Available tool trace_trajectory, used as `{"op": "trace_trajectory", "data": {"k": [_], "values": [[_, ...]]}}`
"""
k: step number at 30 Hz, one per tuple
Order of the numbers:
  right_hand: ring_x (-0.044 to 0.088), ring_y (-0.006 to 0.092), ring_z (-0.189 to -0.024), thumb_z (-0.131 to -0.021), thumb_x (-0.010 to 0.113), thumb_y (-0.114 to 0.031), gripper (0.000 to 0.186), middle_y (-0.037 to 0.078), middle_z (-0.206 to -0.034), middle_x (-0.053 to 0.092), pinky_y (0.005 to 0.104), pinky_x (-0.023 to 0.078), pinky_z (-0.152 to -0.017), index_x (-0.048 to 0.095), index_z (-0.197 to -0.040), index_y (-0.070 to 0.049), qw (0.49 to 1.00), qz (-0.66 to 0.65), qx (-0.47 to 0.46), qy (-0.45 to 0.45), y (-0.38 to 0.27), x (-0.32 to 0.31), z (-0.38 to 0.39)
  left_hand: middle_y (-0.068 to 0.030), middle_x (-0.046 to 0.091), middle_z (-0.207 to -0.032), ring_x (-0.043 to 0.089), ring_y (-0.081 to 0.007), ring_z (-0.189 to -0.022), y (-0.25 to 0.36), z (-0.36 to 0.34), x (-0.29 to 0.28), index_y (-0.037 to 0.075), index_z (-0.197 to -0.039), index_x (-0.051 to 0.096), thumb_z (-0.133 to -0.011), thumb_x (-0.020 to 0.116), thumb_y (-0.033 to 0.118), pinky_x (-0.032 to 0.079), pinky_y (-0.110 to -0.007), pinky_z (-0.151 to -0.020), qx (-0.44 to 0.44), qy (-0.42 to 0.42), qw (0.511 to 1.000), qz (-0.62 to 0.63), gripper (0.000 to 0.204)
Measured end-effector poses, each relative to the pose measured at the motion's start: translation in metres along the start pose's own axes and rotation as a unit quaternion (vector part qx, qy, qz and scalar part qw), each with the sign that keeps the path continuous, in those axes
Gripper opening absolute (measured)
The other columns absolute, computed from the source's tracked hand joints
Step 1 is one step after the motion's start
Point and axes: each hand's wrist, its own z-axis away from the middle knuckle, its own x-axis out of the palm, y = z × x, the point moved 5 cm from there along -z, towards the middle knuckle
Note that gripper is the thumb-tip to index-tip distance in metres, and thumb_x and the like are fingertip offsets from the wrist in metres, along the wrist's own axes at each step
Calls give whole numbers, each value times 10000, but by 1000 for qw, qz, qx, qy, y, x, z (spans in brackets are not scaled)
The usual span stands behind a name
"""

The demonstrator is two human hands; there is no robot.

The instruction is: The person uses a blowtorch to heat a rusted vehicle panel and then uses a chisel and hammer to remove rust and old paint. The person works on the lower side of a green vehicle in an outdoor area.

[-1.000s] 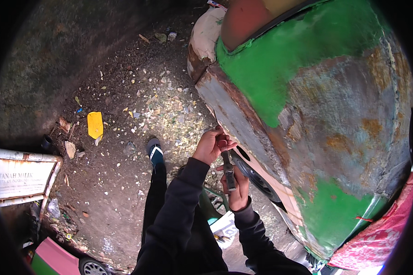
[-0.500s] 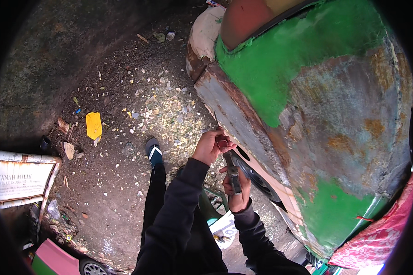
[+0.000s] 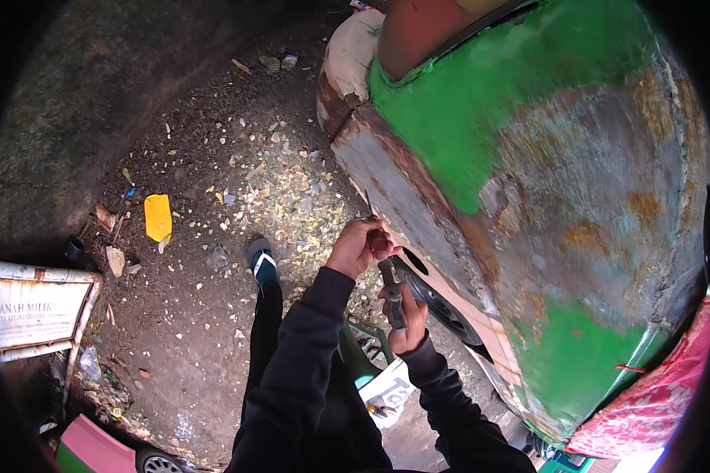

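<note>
My left hand (image 3: 353, 249) grips a tool by its dark red handle (image 3: 379, 243), probably a chisel or screwdriver. The thin shaft seems to point up toward the lower edge of the car body (image 3: 576, 205); its tip cannot be made out. Just below, my right hand (image 3: 409, 319) is closed around a hammer, its grey metal head (image 3: 395, 303) in line with the red handle's end. Head and handle look close together or touching. The car's panels show green paint, bare grey metal and rust.
A car wheel (image 3: 442, 307) sits under the body, right of my hands. Paint chips and debris (image 3: 292, 189) litter the dirt ground around my sandalled foot (image 3: 262, 258). A rusty-framed white sign (image 3: 39, 307) stands left; a green stool (image 3: 359, 359) and white board (image 3: 386, 394) are below my hands.
My right hand has shifted slightly left and up, bringing the hammer head nearer the red handle's end. My left hand keeps its grip, nearly in place.
</note>
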Motion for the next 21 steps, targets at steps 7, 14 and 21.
{"op": "trace_trajectory", "data": {"k": [7, 14, 21], "values": [[527, 421, -574, -889, 450, -147, 275, 217, -850, 573, 489, 427, -567, 538, -1104, 1, 971, 144, -148, 124, 0, 15, -2, -132, 615, -726, 626, -260, -625, 12, -8, -3, 42, -954, 547, -944, 529, 98, 549, -532, -877, 5, -25, 1000, -11, 59], [547, 419, -562, -842, 480, -185, 306, 164, -649, 537, 479, 440, -556, 522, -1083, -1, 997, 46, -48, 42, 16, 12, 5, -124, 608, -677, 643, -260, -578, 10, -2, 1, 37, -868, 523, -964, 480, 101, 616, -460, -714, 8, -19, 1000, -16, 123], [500, 413, -559, -784, 464, -149, 417, 217, -756, 559, 462, 416, -546, 506, -1162, 21, 996, 60, -64, 4, 25, 11, 19, -142, 613, -736, 624, -277, -602, 9, -3, -12, 29, -963, 525, -936, 539, 84, 561, -542, -828, -9, -47, 998, -49, 63]]}}
